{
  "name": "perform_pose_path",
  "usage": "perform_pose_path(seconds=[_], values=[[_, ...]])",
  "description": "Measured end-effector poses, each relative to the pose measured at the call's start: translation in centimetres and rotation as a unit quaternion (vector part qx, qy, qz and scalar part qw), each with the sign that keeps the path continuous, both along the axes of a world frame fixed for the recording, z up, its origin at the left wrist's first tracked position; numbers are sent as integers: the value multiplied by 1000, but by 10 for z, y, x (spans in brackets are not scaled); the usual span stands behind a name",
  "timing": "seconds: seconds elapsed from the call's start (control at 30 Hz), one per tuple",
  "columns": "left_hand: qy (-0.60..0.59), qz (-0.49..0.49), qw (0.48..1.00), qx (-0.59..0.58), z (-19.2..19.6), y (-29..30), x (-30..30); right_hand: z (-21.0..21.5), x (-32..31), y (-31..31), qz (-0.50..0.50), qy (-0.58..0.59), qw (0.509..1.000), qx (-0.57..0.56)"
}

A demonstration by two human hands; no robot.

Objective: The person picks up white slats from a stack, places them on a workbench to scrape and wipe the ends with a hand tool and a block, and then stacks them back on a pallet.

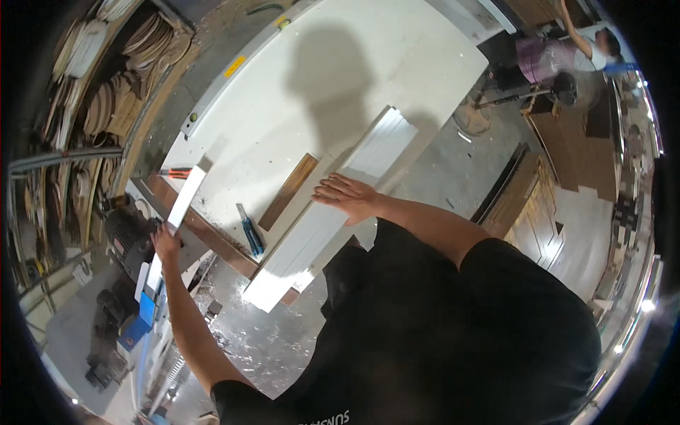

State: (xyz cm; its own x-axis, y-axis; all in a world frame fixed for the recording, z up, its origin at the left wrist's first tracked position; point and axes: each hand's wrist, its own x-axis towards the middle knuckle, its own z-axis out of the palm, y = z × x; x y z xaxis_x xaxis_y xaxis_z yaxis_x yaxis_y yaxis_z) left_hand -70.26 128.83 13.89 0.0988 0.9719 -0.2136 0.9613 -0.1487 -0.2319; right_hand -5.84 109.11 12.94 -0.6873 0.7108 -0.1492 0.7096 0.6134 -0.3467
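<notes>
My left hand (166, 242) is closed around a narrow white strip (188, 193), whose far end rests over the left corner of the white worktable (425, 57). My right hand (348, 199) lies flat, fingers stretched out, on a stack of long white boards (301, 244). These boards run diagonally along the near edge of the table, and their lower end sticks out past it. Beside them is a brown wooden strip (288, 192). Between my hands lies a blue-handled tool with a flat grey blade (251, 234). A red and black tool (175, 173) sits by the white strip.
A long spirit level (234, 67) lies along the table's far left edge. Shelves with wood offcuts (113, 106) stand at the left, above a dark motor (129, 232). At the right are stacked panels (528, 195) and, farther back, another person (542, 60) beside a stool (563, 88).
</notes>
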Motion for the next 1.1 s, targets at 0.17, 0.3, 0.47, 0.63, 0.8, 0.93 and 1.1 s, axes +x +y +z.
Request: perform_pose_path(seconds=[0.17,0.3,0.47,0.63,0.8,0.93,1.1], values=[[-110,-98,984,-100,21,-37,236,-5,14,-9,3,-8,999,38],[-192,-159,964,-95,20,-82,391,-8,13,-9,13,30,999,41],[-238,-139,960,-56,-13,-107,486,-7,19,-9,4,109,993,50],[-376,-121,907,-144,-29,-123,470,-22,22,-11,20,163,986,37],[-518,-29,845,-128,-21,-150,448,-24,25,-12,16,160,984,79],[-526,41,837,-149,-13,-169,459,-21,28,-11,32,153,982,102],[-548,148,798,-201,-17,-173,459,-2,39,2,36,139,989,40]])
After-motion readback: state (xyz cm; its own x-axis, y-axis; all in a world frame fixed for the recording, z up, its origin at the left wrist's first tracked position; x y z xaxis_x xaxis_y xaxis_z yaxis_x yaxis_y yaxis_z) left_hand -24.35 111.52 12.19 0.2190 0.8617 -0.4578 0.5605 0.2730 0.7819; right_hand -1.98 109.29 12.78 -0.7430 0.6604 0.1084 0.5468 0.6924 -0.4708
